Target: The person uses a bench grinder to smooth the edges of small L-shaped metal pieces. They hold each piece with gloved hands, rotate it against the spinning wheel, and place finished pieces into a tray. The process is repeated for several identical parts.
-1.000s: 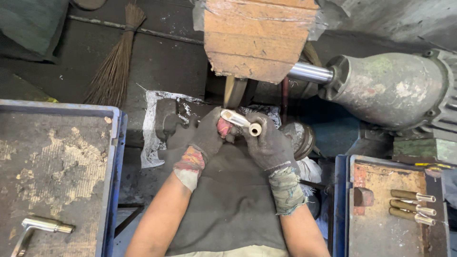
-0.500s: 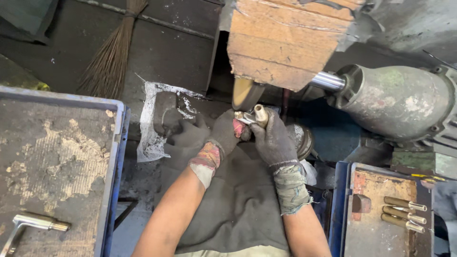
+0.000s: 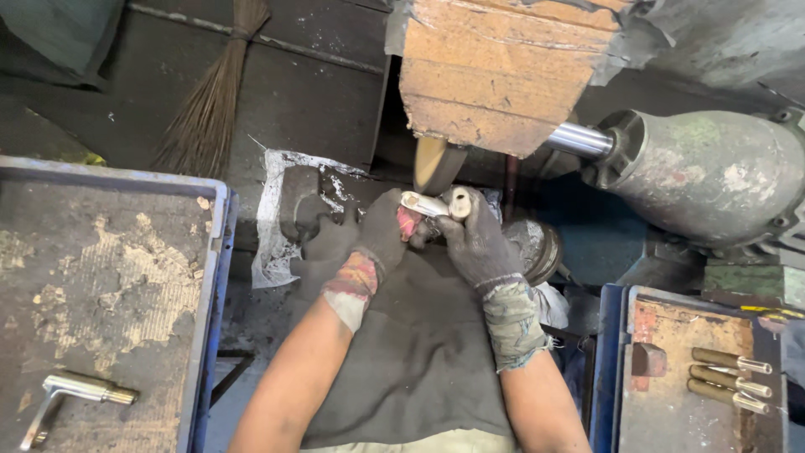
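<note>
Both gloved hands, left hand and right hand, clench a metal handle just under the buffing wheel; the motor sits at two o'clock, a broom at ten.

Both hands apparently raised the metal handle to the wheel.

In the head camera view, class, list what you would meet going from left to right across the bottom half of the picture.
Shiny metal handle → blue tray → left hand → right hand → three brass-coloured handles in the right-hand blue tray.
</note>
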